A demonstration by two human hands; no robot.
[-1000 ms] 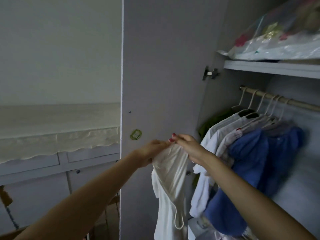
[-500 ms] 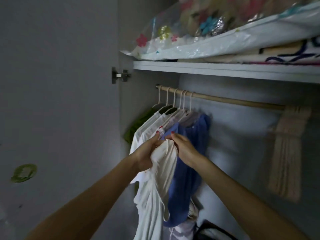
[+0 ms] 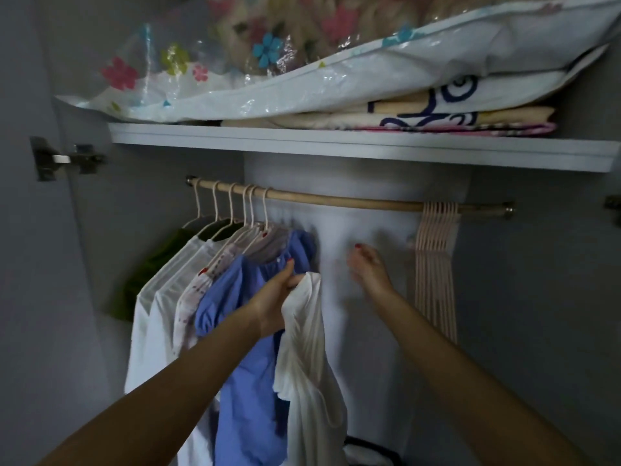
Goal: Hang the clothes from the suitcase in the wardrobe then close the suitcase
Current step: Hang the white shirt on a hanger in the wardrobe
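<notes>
Below the wooden wardrobe rail (image 3: 353,200) | left hand (image 3: 274,297) clamped on limp white pleated garment (image 3: 309,358) | right hand (image 3: 368,264) fingers apart, empty | advice: lift one pale pink plastic hanger (image 3: 435,264) free singly.

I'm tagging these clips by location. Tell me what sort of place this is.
Most likely the inside of a bedroom wardrobe: a rail with hung clothes and spare hangers, and a shelf of bagged bedding above.
</notes>
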